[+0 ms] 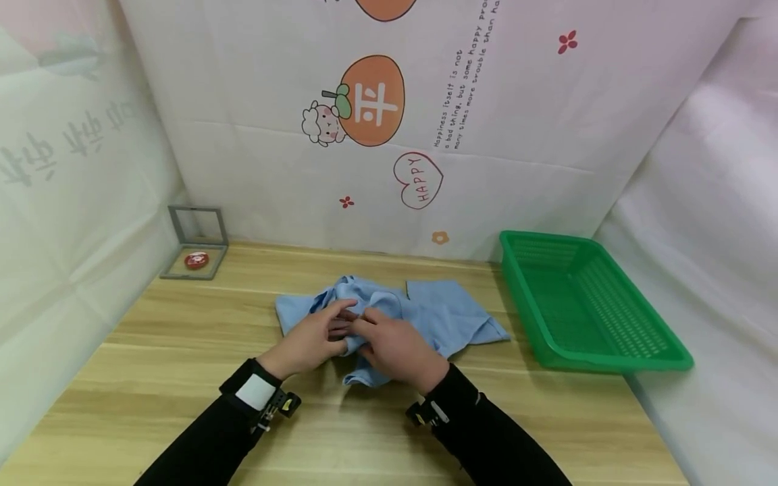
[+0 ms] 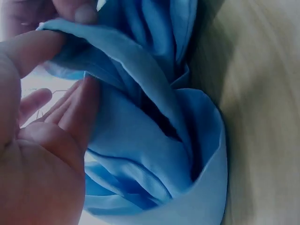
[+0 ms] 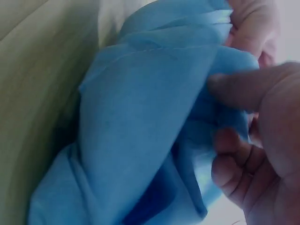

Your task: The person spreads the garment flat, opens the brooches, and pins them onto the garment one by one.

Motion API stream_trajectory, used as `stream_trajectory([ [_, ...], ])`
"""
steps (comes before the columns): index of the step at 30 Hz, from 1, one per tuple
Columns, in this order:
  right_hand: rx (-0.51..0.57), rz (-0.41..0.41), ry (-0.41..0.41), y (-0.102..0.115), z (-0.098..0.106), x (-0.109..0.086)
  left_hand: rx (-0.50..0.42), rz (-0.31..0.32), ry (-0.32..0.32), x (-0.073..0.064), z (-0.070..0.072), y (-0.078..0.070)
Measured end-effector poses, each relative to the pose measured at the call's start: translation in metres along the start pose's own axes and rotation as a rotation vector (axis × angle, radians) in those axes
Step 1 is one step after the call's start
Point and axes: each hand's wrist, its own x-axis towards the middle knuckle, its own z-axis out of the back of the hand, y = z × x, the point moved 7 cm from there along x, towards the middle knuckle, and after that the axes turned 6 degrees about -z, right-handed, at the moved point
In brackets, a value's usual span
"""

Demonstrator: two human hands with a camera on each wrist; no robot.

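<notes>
A crumpled light-blue garment (image 1: pixel 437 314) with stitched hems lies bunched on the wooden table, both hands at its middle. My left hand (image 1: pixel 310 341) holds a folded edge of it; in the left wrist view the thumb reaches under that edge, and the other fingers go partly behind the fabric (image 2: pixel 136 126). My right hand (image 1: pixel 398 347) pinches the cloth close beside the left fingertips. From the right wrist view, its thumb (image 3: pixel 234 89) presses on the fabric (image 3: pixel 140 103) and the other fingers curl at the edge. Loose folds hang below the hands.
A green plastic basket (image 1: pixel 531 310) stands at the right of the table (image 1: pixel 200 351). At the back left is an open grey frame-like case (image 1: pixel 213 270) with a small red item (image 1: pixel 196 260) in it. White printed sheets (image 1: pixel 255 169) wall the back and sides.
</notes>
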Motion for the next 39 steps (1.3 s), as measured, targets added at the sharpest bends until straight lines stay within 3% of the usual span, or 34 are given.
stream_trajectory([
  [2,-0.015,-0.051,0.024,-0.005,-0.003,-0.002,0.046,-0.012,0.008,0.0,0.0,0.0],
  [5,0.045,-0.14,0.031,-0.016,0.0,-0.008,0.181,-0.022,0.004,-0.003,0.001,0.003],
  [9,0.266,-0.241,0.032,-0.034,0.008,-0.017,0.324,0.022,0.01,-0.007,0.004,0.012],
  [15,0.562,-0.367,0.031,-0.054,0.024,-0.031,0.358,0.125,0.047,-0.011,0.005,0.026],
  [19,0.764,-0.442,-0.04,-0.067,0.033,-0.037,0.385,0.165,0.062,-0.014,0.006,0.034],
  [23,0.91,-0.525,-0.091,-0.074,0.038,-0.04,0.42,0.123,0.008,-0.013,0.008,0.032],
  [27,0.921,-0.628,-0.12,-0.078,0.039,-0.042,0.46,-0.035,-0.109,-0.009,0.011,0.014],
  [32,0.811,-0.694,-0.151,-0.083,0.039,-0.043,0.493,-0.221,-0.289,-0.01,0.019,-0.01],
  [35,0.728,-0.716,-0.173,-0.087,0.042,-0.044,0.424,-0.225,-0.381,-0.011,0.028,-0.018],
  [39,0.629,-0.702,-0.178,-0.089,0.049,-0.046,0.33,-0.15,-0.468,-0.015,0.039,-0.019],
])
